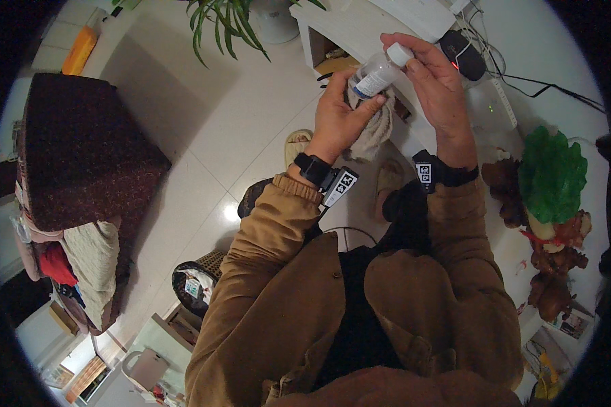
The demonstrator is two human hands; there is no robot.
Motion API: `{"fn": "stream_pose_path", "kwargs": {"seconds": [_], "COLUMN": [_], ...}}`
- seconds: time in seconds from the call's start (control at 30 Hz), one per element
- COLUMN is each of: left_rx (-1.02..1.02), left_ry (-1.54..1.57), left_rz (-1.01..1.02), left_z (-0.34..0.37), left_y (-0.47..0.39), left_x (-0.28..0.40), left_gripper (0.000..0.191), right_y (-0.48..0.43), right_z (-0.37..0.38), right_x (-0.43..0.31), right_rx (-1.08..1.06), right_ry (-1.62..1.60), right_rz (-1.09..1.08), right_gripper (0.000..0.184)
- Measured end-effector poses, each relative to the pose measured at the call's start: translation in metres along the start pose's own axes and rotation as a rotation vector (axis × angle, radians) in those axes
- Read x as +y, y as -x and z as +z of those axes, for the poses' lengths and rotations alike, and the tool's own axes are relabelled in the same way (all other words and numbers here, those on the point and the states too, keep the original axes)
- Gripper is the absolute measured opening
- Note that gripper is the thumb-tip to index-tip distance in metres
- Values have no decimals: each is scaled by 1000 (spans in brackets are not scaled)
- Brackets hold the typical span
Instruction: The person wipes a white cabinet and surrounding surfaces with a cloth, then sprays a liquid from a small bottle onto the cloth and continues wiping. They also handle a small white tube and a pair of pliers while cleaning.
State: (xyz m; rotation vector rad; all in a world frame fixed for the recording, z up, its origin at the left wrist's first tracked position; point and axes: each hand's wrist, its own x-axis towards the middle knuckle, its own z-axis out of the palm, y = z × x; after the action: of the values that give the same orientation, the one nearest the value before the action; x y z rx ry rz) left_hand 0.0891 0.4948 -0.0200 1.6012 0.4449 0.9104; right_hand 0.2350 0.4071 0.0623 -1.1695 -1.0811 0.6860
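My left hand (340, 114) grips a clear plastic bottle (370, 77) around its body. The bottle is tilted and bears a white and blue label with writing. Its white screw cap (400, 54) lies between the thumb and fingers of my right hand (435, 86). I cannot tell whether the cap is loose or tight on the neck. Below the bottle hangs a greyish-white cloth (372, 133), bunched and partly hidden by my left hand; whether that hand also holds it is unclear.
A white table (509, 203) runs along the right, with a black device (462, 53), cables, a green leaf-shaped ornament (552, 175) and brown carved pieces (552, 274). A potted plant (229, 25) stands ahead. A dark-covered sofa (81, 152) and a wastebasket (196, 285) are at left.
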Motion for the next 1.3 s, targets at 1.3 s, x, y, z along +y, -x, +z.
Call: {"fn": "stream_pose_path", "kwargs": {"seconds": [1.3], "left_rx": [-23], "left_ry": [-223], "left_rz": [-303], "left_z": [1], "left_y": [10], "left_x": [-17], "left_gripper": [61], "right_y": [174], "right_z": [-144], "right_x": [24], "right_rx": [630], "right_ry": [1026], "right_rz": [261], "right_gripper": [32]}}
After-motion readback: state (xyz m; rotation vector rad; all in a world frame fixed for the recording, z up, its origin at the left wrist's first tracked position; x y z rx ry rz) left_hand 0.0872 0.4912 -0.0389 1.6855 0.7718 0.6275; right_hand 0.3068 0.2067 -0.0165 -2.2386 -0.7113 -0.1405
